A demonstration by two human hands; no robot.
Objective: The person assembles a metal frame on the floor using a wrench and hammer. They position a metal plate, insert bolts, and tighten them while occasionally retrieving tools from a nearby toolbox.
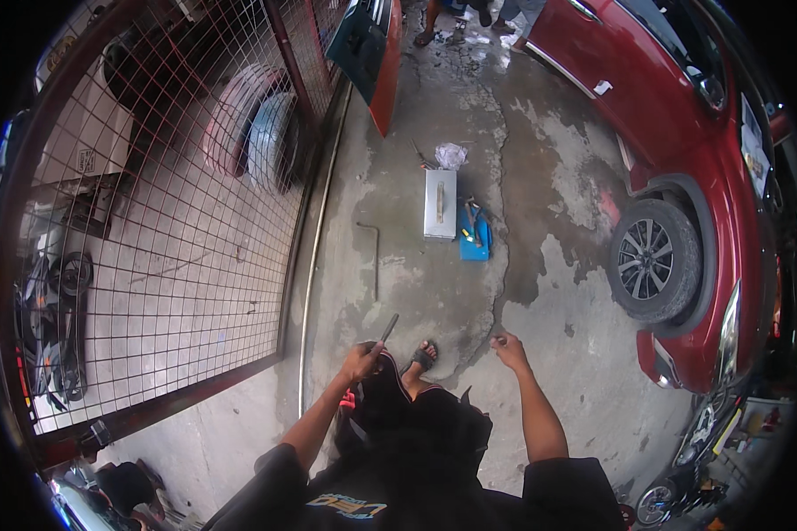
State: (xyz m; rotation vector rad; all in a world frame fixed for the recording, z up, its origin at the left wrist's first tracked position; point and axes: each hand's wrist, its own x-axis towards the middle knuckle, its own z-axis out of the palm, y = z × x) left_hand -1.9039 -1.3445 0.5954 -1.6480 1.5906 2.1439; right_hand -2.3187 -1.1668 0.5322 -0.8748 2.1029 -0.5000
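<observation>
Carrying step: left hand [360, 361] fingers grip a dark rod [386, 330], right hand [507, 348] clenched empty-looking; next, reaching the metal toolbox [440, 203] well ahead on the floor.

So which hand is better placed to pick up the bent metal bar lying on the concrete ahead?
Probably the right hand: its grip looks free, while the left hand already grips a dark slim rod. The bent metal bar lies nearer the left, though.

A red car [673, 115], a grey metal toolbox [439, 203] beside a blue tray [475, 241] — and a red-framed wire-grid gate [168, 203].
</observation>
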